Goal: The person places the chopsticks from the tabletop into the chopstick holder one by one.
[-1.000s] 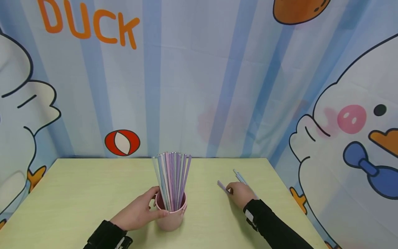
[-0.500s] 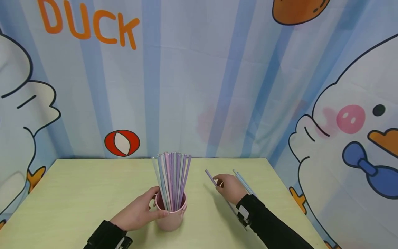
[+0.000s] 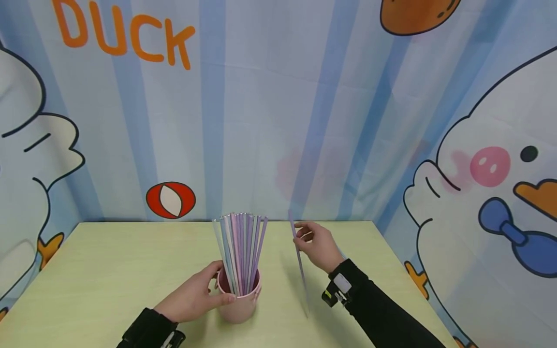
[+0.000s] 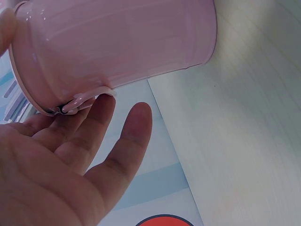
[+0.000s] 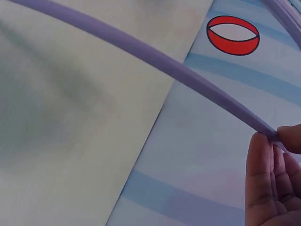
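A pink cup (image 3: 238,309) stands on the table, filled with several upright straws (image 3: 243,251) in purple, pink and pale blue. My left hand (image 3: 197,295) grips its rim, thumb at the front and fingers on the far left side. The left wrist view has fingers (image 4: 101,117) by a small pink loop (image 4: 89,98) on the cup wall. To the right of the cup, my right hand (image 3: 317,245) pinches a single purple straw (image 3: 301,266) near its top, between thumb and fingertips. That straw slants nearly upright, its lower end near the tabletop; whether it touches cannot be told.
Behind the right hand, a bit of pale blue straw (image 3: 342,252) shows on the table, mostly hidden. The light wooden table (image 3: 143,261) ends at the back against a printed duck curtain (image 3: 261,121), which also rises along both sides.
The right hand has lifted the purple straw off the table, moving left and up and tilting it from lying flat to nearly upright. The left hand and cup have stayed put.
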`<state>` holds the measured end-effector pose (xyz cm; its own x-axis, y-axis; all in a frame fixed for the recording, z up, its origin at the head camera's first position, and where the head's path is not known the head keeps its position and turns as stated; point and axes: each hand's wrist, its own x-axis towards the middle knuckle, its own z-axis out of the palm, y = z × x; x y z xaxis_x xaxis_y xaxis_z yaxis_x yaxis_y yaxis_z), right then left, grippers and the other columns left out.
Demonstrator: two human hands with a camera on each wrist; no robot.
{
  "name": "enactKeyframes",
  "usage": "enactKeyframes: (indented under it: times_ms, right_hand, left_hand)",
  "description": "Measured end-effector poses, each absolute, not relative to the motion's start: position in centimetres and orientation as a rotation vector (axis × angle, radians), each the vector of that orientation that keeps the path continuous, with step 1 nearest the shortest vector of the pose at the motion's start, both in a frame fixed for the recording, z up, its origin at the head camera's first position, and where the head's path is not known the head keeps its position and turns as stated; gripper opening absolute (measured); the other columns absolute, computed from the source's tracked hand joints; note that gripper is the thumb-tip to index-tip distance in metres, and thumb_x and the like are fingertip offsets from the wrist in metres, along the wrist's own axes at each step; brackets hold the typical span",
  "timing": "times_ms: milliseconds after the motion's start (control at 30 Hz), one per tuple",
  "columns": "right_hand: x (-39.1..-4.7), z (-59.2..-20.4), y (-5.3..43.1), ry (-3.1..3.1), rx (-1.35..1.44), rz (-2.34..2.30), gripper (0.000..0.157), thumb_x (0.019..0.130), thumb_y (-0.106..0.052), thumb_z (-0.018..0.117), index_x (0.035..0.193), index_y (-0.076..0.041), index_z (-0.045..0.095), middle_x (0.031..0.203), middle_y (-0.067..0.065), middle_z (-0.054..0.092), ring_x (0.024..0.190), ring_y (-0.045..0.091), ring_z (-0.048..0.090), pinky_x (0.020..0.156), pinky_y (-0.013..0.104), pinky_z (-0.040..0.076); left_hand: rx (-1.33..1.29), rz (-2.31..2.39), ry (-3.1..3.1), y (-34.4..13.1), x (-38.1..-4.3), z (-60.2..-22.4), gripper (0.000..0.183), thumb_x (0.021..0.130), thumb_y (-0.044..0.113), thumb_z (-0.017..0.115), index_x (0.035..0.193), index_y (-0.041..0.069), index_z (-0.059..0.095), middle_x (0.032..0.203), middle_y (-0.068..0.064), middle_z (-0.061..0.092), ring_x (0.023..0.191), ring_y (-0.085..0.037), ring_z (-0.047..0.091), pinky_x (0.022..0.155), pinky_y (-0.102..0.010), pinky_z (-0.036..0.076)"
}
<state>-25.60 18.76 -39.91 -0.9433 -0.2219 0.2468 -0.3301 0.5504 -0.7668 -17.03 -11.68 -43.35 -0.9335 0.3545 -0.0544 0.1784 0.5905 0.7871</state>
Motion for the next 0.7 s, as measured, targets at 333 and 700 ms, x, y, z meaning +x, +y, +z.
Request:
enactKeyframes:
  times_ms: [333,700]
  right_hand:
    - [-25.5,-36.1,17.1,-2.449,0.506,1.625,0.036,0.091,-0.013,0.063,0.124,-0.005,0.053,0.102,0.017,0.058,0.089,0.024,0.059,0.077,0.036,0.059]
    - [-25.4,-33.0,15.3,-2.187,0.562,1.808,0.037,0.089,-0.010,0.064,0.123,-0.004,0.050,0.102,0.016,0.056,0.089,0.024,0.060,0.079,0.038,0.058]
  left_hand:
    - [0.459,1.270,2.603,-11.7,-17.0,-43.4,0.081,0.078,0.047,0.074,0.141,0.014,0.035,0.138,-0.009,0.048,0.119,-0.029,0.047,0.099,-0.058,0.043]
    - [0.468,1.270,2.606,-11.8,-17.0,-43.4,0.081,0.078,0.046,0.074,0.141,0.014,0.034,0.138,-0.010,0.048,0.119,-0.029,0.047,0.099,-0.058,0.043]
